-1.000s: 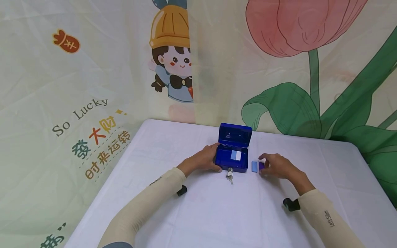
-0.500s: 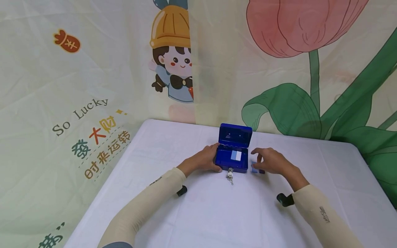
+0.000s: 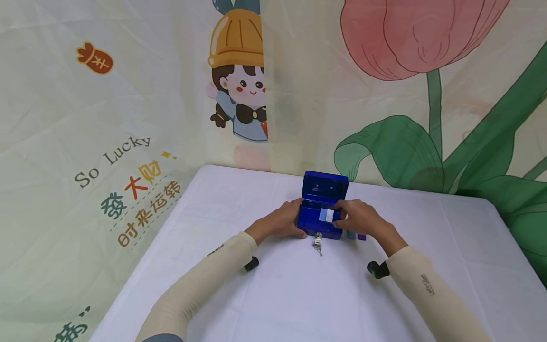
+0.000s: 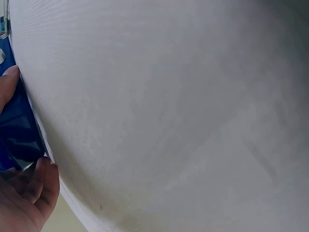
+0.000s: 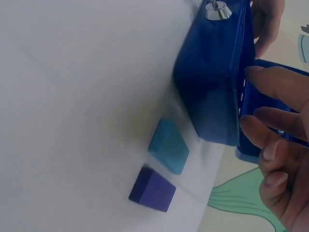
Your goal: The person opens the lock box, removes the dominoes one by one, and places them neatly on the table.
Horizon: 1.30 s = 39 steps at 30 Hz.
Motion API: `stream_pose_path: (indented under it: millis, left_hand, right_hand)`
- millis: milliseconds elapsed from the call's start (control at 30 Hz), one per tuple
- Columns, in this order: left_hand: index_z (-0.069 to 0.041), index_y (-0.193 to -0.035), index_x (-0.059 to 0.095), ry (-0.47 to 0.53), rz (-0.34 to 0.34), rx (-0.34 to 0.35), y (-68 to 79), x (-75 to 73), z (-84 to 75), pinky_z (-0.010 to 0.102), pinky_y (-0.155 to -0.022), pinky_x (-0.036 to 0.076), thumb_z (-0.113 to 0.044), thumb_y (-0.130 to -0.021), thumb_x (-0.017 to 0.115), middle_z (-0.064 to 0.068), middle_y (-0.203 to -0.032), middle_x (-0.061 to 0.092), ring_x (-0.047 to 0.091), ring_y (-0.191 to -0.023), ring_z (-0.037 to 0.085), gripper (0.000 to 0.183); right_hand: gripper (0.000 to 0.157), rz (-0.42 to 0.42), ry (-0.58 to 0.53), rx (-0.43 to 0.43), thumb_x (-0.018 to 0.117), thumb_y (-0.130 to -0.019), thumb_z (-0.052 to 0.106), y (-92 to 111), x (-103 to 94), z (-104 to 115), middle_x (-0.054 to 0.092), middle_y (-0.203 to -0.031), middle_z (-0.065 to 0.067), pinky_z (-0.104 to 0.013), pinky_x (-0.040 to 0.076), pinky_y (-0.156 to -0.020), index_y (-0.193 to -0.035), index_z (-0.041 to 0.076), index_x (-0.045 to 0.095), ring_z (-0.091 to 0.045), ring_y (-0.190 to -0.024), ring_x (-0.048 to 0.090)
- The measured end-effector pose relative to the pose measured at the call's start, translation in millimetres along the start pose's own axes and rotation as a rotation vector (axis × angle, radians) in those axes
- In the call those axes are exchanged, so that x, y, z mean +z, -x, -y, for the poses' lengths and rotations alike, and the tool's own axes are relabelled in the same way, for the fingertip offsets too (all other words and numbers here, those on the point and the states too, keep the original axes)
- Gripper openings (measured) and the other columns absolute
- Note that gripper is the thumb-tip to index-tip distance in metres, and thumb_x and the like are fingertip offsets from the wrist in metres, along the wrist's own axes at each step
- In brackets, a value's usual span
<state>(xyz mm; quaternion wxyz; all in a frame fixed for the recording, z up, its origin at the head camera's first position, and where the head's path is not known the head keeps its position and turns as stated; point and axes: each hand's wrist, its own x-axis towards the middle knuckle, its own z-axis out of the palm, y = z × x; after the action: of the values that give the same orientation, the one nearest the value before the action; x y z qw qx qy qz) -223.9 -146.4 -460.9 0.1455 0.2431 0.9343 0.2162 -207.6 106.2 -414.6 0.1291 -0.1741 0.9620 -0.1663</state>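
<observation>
A dark blue cash box [image 3: 307, 225] stands on the table with its lid [image 3: 325, 184] raised. Inside lie a light blue piece [image 3: 322, 215] and a white piece [image 3: 329, 216], side by side. My left hand [image 3: 284, 220] holds the box's left side, thumb near the front corner and fingers toward the back. My right hand [image 3: 359, 217] is over the right rim, its thumb and fingers apart; no piece shows between them. On the table right of the box lie a light blue block [image 5: 169, 147] and a purple block [image 5: 153, 189], partly hidden by this hand in the head view.
Keys [image 3: 318, 244] hang from the lock at the box's front. The table wears a white cloth [image 3: 273, 294]. Behind its back edge hangs a printed curtain [image 3: 299, 95] with a tulip and a cartoon child.
My right hand has moved left from beside the purple block, past the light blue block, to the box's right rim. The blocks stayed on the table. My left hand kept its hold.
</observation>
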Motion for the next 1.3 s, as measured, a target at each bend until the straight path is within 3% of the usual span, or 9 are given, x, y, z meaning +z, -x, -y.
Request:
stream_pose_path:
  millis: [633, 1133, 1300]
  left_hand:
    - [-0.008, -0.16, 0.012, 0.012, 0.014, -0.011, 0.0, 2.2, 1.8, 0.047, -0.119, 0.033, -0.046, -0.078, 0.084, 0.017, -0.159, 0.036, 0.037, -0.145, 0.031, 0.116]
    - [-0.006, -0.16, 0.014, 0.0, 0.006, 0.001, 2.8, -1.7, -0.4, 0.046, -0.119, 0.033, -0.046, -0.078, 0.085, 0.017, -0.158, 0.038, 0.038, -0.144, 0.031, 0.115]
    - [-0.007, -0.159, 0.014, 0.002, 0.011, 0.008, 3.1, -2.5, 0.0, 0.046, -0.12, 0.033, -0.045, -0.078, 0.085, 0.017, -0.158, 0.038, 0.038, -0.144, 0.032, 0.114]
  right_hand:
    - [0.052, -0.027, 0.103, 0.003, 0.081, -0.086, 0.032, -20, 16.9, 12, 0.072, -0.118, -0.014, -0.05, 0.057, -0.091, -0.127, 0.004, 0.065, -0.027, -0.098, 0.071]
    - [0.051, -0.015, 0.137, 0.004, 0.08, -0.086, 0.034, -26, 18.2, 20, 0.074, -0.109, -0.012, -0.047, 0.058, -0.09, -0.127, 0.005, 0.066, -0.023, -0.09, 0.069]
    - [0.054, 0.016, 0.17, 0.014, 0.08, -0.086, 0.036, -29, 17.0, 24, 0.073, -0.114, -0.013, -0.048, 0.057, -0.092, -0.128, 0.005, 0.066, -0.025, -0.094, 0.069]
